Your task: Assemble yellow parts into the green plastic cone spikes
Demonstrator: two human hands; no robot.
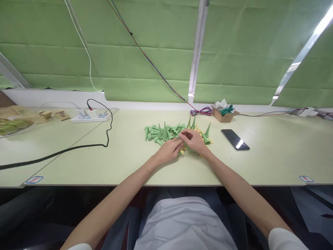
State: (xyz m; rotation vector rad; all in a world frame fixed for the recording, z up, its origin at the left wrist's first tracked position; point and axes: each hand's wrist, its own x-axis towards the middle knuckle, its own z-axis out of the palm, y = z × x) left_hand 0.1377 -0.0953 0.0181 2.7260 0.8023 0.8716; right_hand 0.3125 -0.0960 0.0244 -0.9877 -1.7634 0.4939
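Note:
A heap of green plastic cone-shaped spikes (165, 132) lies on the table in front of me, some standing point up, others on their sides. Small yellow pieces (211, 141) are scattered at the heap's right side and under my hands. My left hand (171, 148) is at the heap's near edge, its fingers curled together and meeting the other hand. From the right, my right hand (193, 140) reaches in with thumb and forefinger pinched. Whatever the two hands hold between them is hidden by the fingers.
A black phone (235, 139) lies right of the heap. Behind it stands a small cardboard box (225, 116) with crumpled plastic, beside bundled wires (201, 111). At the left are a white power strip (91, 118), a black cable (78, 148) and cardboard pieces (61, 115).

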